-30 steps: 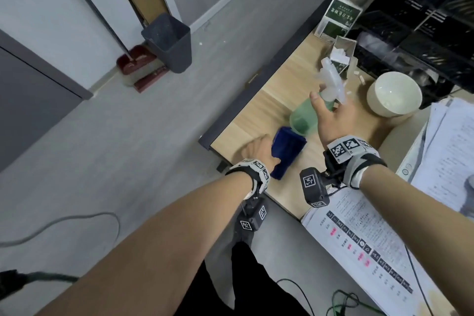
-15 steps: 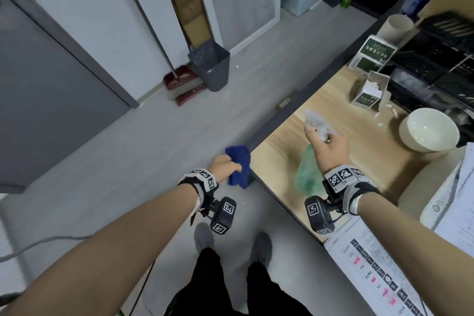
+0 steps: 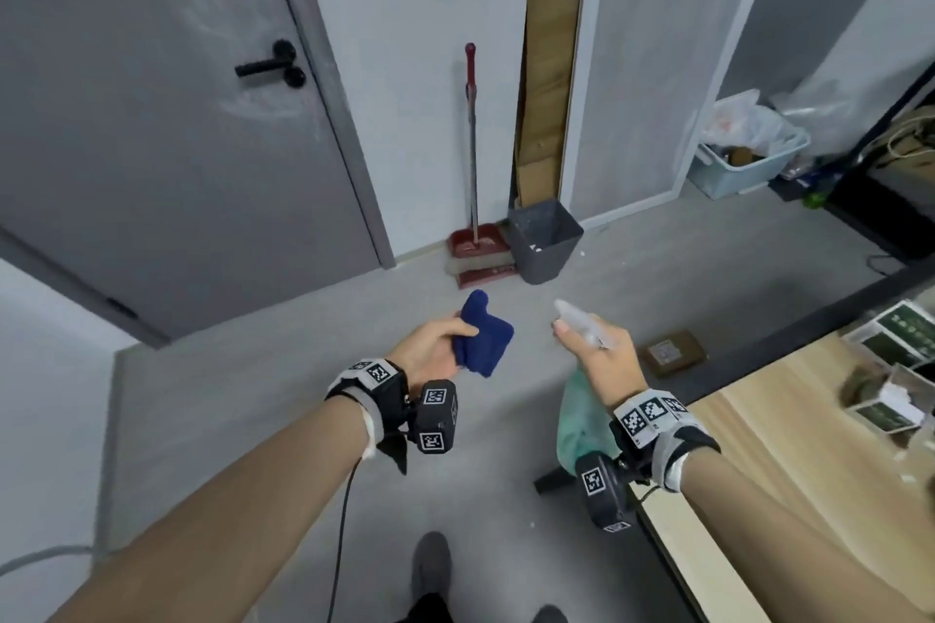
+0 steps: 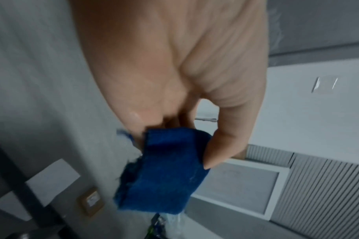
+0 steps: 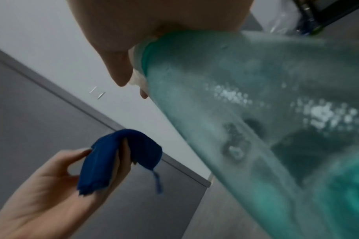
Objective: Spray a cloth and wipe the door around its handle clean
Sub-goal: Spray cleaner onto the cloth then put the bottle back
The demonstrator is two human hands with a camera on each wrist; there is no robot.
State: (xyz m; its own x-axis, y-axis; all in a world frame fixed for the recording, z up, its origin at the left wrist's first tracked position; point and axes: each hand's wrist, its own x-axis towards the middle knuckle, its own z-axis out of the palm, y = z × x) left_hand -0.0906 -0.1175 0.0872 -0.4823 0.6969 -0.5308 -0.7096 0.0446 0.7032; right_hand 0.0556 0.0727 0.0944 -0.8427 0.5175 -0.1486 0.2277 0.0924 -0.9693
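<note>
Left grip [image 3: 434, 348] clamps cloth [image 3: 483, 341], right grip [image 3: 604, 359] clamps spray bottle [image 3: 582, 412] (grey floor [image 3: 263, 400] beneath)

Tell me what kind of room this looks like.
Probably a small office or workroom: a grey door with a black handle, a wooden desk at the right, and a dustpan beside a grey bin.

Grey floor and a wooden table corner

I saw the grey floor [image 3: 263, 400] carrying a dark bin [image 3: 544, 240] by the wall, with a red dustpan and broom [image 3: 478, 250] just beside it, a pale blue crate [image 3: 749, 167] farther right, and a flat brown box [image 3: 670, 352] near the table [image 3: 789, 460], on which small green-and-white cartons [image 3: 890, 407] lay at the far end.
</note>
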